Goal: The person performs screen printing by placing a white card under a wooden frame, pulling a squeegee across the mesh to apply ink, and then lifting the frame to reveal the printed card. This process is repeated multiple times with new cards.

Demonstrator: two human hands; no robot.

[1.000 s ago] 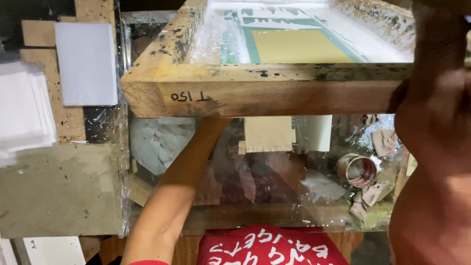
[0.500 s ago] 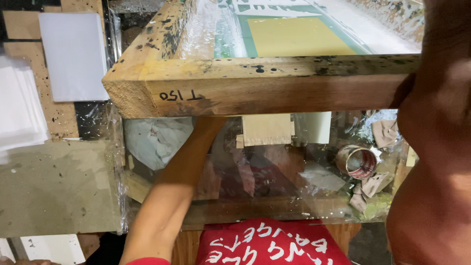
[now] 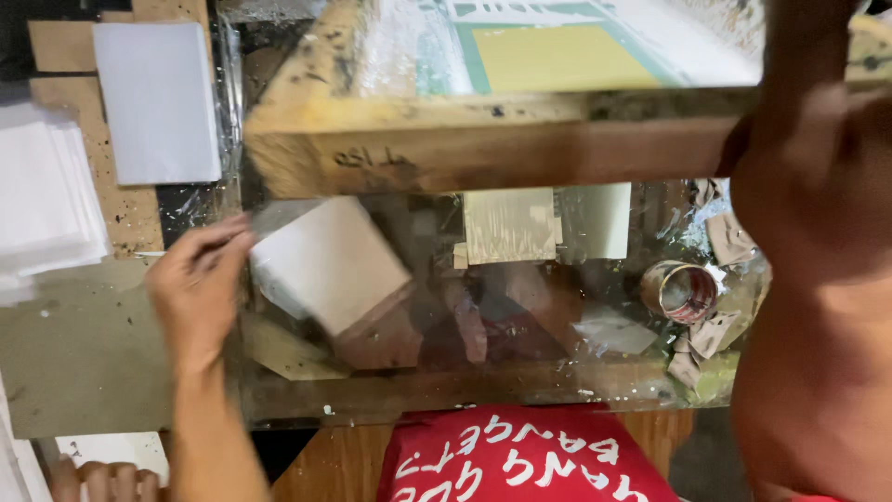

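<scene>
My right hand [image 3: 790,130] grips the right end of a wooden printing-screen frame [image 3: 483,149] and holds it tilted up off the glass-topped table [image 3: 557,376]. The screen mesh [image 3: 557,56] shows a yellow rectangle with green borders. My left hand [image 3: 200,288] is at the table's left edge, below the raised frame. It pinches the corner of a white card [image 3: 325,265], which is blurred and sits at an angle just over the glass.
A stack of white sheets [image 3: 42,204] and a single white card [image 3: 158,102] lie at the left on cardboard. Two pale tape patches [image 3: 544,223] are on the glass, with a small round tin [image 3: 683,290] and paper scraps at the right. Fingers [image 3: 102,482] show at the bottom left.
My left arm, which reached far under the frame, has drawn back to the left and now has the white card in it. The frame has stayed raised.
</scene>
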